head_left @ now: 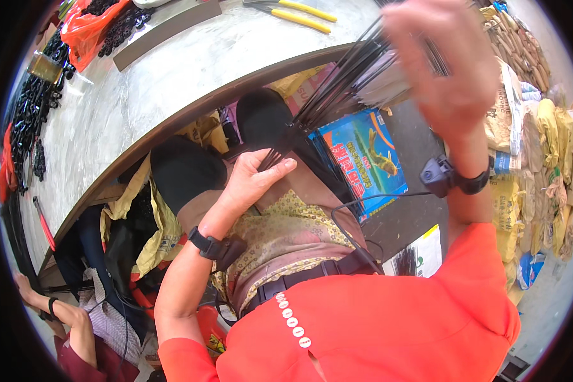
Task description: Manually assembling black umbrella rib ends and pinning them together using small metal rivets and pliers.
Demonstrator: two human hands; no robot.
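Observation:
Over my lap, my left hand [253, 180] is closed around one end of a bundle of long, thin black rods [312, 111]. The rods fan out from that grip toward the upper right, where their far ends pass behind my raised right hand [449, 70]. Motion smears the right hand, so its fingers and anything in them cannot be made out. A yellow patterned cloth [280, 223] lies across my lap below the bundle. Beside my leg is a blue printed bag [363, 162] with a fish picture.
Across the grey table [172, 83] ahead lie yellow-handled pliers [302, 16], a metal bar [165, 33], a red-handled tool [44, 223] and heaps of black parts [35, 114]. An orange plastic bag [89, 35] is at far left. Bundled sacks [512, 114] line the right. Another person's arm [70, 315] shows lower left.

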